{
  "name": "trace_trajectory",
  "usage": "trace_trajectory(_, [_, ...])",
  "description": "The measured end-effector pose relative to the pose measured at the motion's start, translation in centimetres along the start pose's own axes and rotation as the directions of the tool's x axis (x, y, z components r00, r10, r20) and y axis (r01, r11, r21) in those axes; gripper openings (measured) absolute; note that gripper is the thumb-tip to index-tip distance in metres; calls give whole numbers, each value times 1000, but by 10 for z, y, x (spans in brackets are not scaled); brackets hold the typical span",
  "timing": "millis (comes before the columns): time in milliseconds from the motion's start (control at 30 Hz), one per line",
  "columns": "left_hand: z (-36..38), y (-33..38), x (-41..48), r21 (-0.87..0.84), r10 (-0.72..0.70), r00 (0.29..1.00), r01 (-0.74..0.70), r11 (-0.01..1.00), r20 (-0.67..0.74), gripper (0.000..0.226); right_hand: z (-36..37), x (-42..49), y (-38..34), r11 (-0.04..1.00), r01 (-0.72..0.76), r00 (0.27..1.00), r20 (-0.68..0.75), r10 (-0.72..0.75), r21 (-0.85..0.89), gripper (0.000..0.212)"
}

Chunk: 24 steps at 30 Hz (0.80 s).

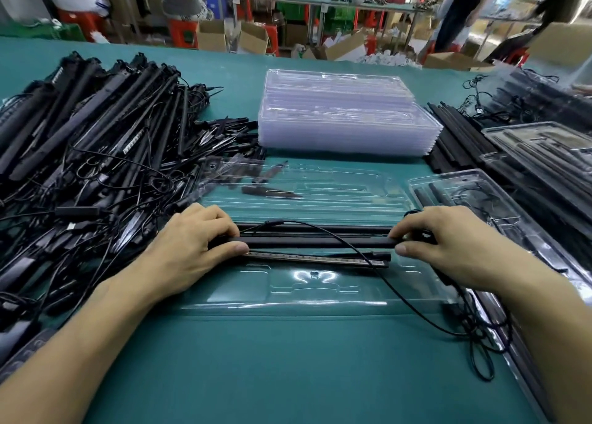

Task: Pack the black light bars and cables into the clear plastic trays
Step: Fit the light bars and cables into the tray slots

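Matt black light bars (317,241), glossy clear plastic tray (288,295), matt teal tabletop (288,359).

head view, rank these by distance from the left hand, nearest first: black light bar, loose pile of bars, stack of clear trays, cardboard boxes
1. black light bar: in the grip of the left hand, across the front.
2. loose pile of bars: just left of that hand.
3. stack of clear trays: centre, farther back.
4. cardboard boxes: beyond the far edge of the table.
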<state>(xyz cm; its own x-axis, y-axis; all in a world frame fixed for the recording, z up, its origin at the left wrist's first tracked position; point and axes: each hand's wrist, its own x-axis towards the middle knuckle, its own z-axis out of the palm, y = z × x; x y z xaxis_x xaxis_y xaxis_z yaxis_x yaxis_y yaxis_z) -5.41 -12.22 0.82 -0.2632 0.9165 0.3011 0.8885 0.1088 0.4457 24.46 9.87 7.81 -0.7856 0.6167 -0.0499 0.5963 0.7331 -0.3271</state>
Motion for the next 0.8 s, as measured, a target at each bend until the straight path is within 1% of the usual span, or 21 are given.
trace_trajectory(100, [-1, 0, 2, -27, 11, 1000, -11, 1000, -1, 36, 10, 6, 3, 999, -34, 999, 23, 34, -11, 12])
trace_trajectory(233, [-1, 1, 1, -95, 9, 1000, -11, 995, -19, 23, 23, 10, 8, 998, -60, 998, 6, 60, 12, 13])
trace_trajectory(267, [-1, 0, 1, -107, 0, 1000, -2, 994, -20, 23, 24, 11, 9, 998, -63, 998, 2, 63, 18, 13])
trace_trajectory(367, [-1, -2, 1, -118, -30, 999, 28, 993, -12, 35, 25, 14, 11, 997, -66, 998, -5, 66, 39, 13])
trace_trajectory(433, [-1, -3, 1, -119, -28, 999, 25, 993, -18, 39, 24, 15, 12, 998, -46, 999, 14, 46, 34, 13])
trace_trajectory(500, [0, -4, -1, -110, -15, 1000, 12, 994, -23, 40, 23, 15, 13, 1000, -25, 999, 49, 25, 11, 14])
trace_trajectory(633, [-1, -5, -2, -113, 8, 999, -12, 993, -39, 38, 20, 16, 14, 999, -42, 996, 78, 41, 12, 12])
trace_trajectory(800, [-2, -3, -2, -103, 25, 999, -28, 994, -32, 35, 22, 16, 12, 997, -55, 997, 47, 53, 45, 12])
